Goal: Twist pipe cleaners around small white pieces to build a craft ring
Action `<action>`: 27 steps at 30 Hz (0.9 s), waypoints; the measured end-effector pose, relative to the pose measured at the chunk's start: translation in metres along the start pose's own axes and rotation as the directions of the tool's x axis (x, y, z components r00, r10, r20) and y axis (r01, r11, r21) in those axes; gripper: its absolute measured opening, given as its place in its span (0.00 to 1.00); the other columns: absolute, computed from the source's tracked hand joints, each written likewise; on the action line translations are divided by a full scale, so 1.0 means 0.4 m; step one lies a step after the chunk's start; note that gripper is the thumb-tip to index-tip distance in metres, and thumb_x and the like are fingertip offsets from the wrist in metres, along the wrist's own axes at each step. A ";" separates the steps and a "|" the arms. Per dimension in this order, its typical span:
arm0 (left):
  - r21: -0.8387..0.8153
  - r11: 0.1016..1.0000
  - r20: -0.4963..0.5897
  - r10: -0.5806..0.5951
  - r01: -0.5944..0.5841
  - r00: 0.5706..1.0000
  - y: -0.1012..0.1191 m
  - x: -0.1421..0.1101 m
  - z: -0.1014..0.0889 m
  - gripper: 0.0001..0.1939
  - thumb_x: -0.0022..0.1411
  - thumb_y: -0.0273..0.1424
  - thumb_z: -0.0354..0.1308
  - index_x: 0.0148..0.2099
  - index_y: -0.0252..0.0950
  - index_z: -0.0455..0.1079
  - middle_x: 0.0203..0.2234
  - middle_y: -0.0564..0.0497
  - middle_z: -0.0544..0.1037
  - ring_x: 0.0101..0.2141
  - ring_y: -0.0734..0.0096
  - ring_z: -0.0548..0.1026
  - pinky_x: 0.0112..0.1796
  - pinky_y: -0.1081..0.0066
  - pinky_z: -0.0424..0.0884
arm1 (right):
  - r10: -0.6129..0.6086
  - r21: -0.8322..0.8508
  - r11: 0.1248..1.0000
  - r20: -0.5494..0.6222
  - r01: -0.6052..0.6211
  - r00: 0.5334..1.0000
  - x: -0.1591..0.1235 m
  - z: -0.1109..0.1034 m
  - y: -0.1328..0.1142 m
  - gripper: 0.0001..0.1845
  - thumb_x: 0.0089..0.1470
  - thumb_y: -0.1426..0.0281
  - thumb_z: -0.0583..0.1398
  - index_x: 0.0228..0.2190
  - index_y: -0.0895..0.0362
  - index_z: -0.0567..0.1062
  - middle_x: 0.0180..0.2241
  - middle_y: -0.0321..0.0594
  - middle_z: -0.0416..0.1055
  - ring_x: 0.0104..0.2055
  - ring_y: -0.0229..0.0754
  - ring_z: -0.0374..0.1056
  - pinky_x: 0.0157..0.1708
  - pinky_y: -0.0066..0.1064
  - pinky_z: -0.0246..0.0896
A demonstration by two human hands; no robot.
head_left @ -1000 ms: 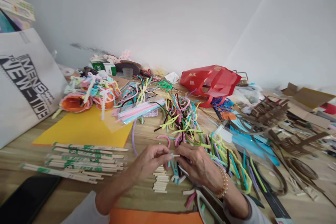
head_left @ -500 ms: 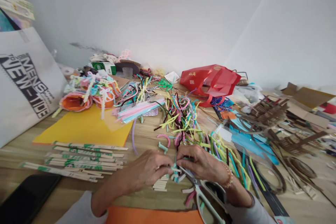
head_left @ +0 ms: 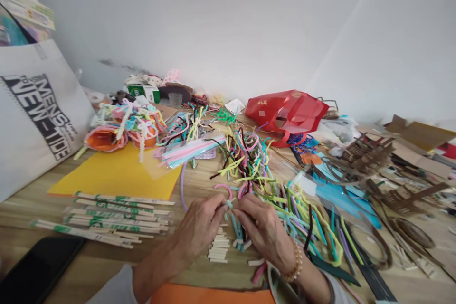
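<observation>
My left hand (head_left: 201, 223) and my right hand (head_left: 263, 230) meet over the table with fingertips pinched. Between them is a short mint-green pipe cleaner piece (head_left: 229, 204), mostly covered by the fingers. Below the hands lies a neat stack of short pale wooden stick pieces (head_left: 218, 249). Blue pipe cleaner pieces (head_left: 235, 226) rest beside that stack, partly under my right hand. A pink curved pipe cleaner (head_left: 225, 188) lies just beyond the fingertips. Part of a scissors handle (head_left: 273, 279) shows beneath my right wrist.
Loose multicoloured pipe cleaners (head_left: 249, 159) spread beyond and to the right. At left are wrapped chopsticks (head_left: 117, 221), yellow sheets (head_left: 114, 171), a black phone (head_left: 41, 268) and a white bag (head_left: 39, 118). A red bag (head_left: 281, 109) lies behind; an orange sheet (head_left: 210, 294) is nearest me.
Both hands have moved up slightly, away from the scissors, with the mint-green piece now between the fingertips. My right hand and forearm now cover more of the scissors. The view has shifted slightly.
</observation>
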State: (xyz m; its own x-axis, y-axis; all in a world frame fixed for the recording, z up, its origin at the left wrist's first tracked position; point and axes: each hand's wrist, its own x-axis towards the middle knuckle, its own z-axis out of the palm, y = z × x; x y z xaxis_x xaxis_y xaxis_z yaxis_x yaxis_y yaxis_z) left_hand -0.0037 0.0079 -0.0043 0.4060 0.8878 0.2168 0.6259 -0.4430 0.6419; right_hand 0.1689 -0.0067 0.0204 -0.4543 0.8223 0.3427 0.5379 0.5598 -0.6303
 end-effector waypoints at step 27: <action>-0.747 0.619 0.342 0.047 0.241 0.939 -0.019 0.025 -0.016 0.17 0.59 0.43 0.54 0.30 0.33 0.67 0.21 0.55 0.69 0.25 0.75 0.68 0.30 0.75 0.63 | 0.000 0.114 0.993 0.142 -0.016 0.990 0.008 -0.042 0.023 0.06 0.58 0.71 0.54 0.32 0.58 0.71 0.26 0.34 0.66 0.27 0.34 0.59 0.29 0.25 0.53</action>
State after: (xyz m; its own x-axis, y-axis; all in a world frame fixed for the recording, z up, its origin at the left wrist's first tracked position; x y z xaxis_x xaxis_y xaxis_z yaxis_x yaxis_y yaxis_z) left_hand -0.0088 0.0209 -0.0022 0.6380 0.7699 -0.0181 -0.0118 0.0334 0.9994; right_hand 0.1842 0.0027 0.0273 -0.5507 0.7993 0.2404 0.4603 0.5312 -0.7113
